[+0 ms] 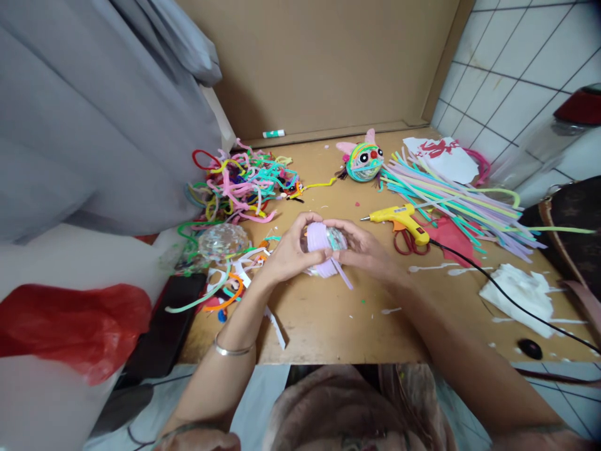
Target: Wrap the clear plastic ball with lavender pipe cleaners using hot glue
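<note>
Between both hands, just above the front middle of the table, is a rounded ball-like piece (318,238) wrapped in lilac pipe cleaner, with teal and clear parts showing at its right. A loose lilac pipe cleaner end (344,275) sticks out below it. My left hand (293,250) curls round its left side, thumb across the front. My right hand (361,249) holds its right side, thumb and fingers pressed on the lilac strands. The back of the piece is hidden. To the right lies a yellow hot glue gun (399,219), nozzle pointing left.
Red-handled scissors (412,244) lie under the glue gun. A pipe cleaner bundle (460,207) and a finished animal-faced ball (365,161) sit behind. Tangled pipe cleaners (244,178) and a clear bumpy ball (224,242) are left. A black cable (498,285) crosses the right; white tissue (519,294) lies there.
</note>
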